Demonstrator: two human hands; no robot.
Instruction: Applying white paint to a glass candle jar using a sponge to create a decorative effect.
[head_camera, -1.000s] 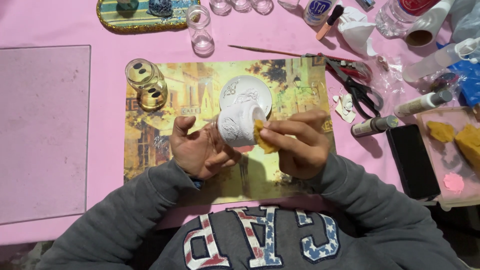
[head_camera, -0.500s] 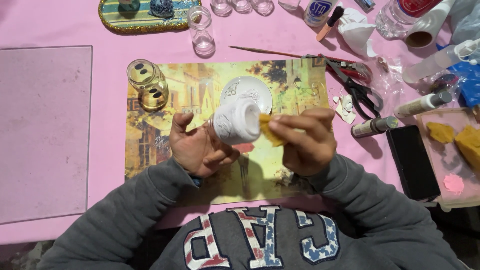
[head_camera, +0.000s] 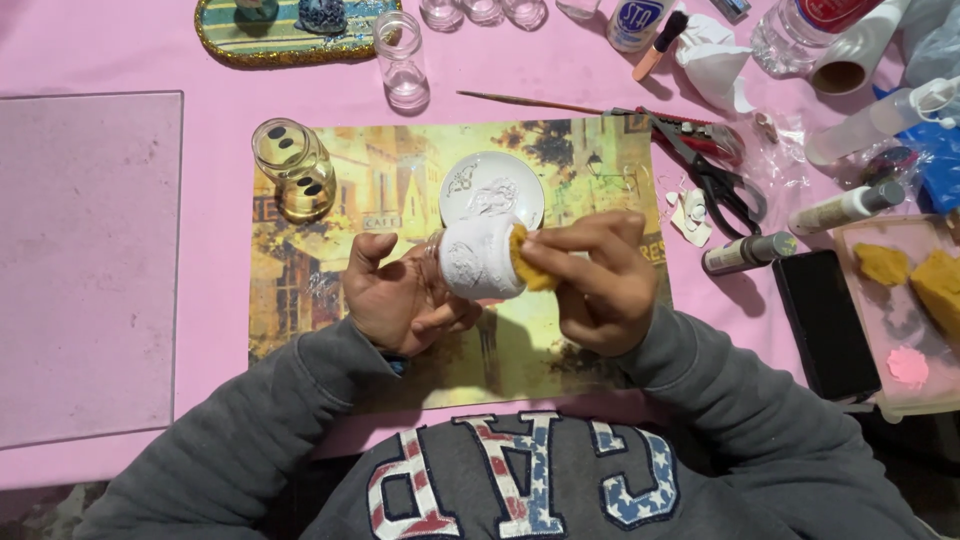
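Note:
My left hand (head_camera: 398, 298) grips a small glass jar (head_camera: 476, 258) coated in white paint, held on its side above a printed placemat (head_camera: 350, 210). My right hand (head_camera: 592, 280) pinches a yellow sponge piece (head_camera: 524, 262) against the jar's white end. Just beyond the jar lies a small white plate (head_camera: 492, 187) smeared with white paint.
A yellowish glass jar (head_camera: 292, 168) lies at the mat's left. Clear jars (head_camera: 401, 58), a thin brush (head_camera: 530, 100), scissors (head_camera: 715, 175), paint tubes (head_camera: 845, 208), a black phone (head_camera: 826, 322) and a tray with sponges (head_camera: 905, 290) sit on the pink cloth. A glass sheet (head_camera: 85, 260) lies left.
The jar has been turned in my left hand and shifted slightly. My right hand keeps the sponge against it, now on the jar's end.

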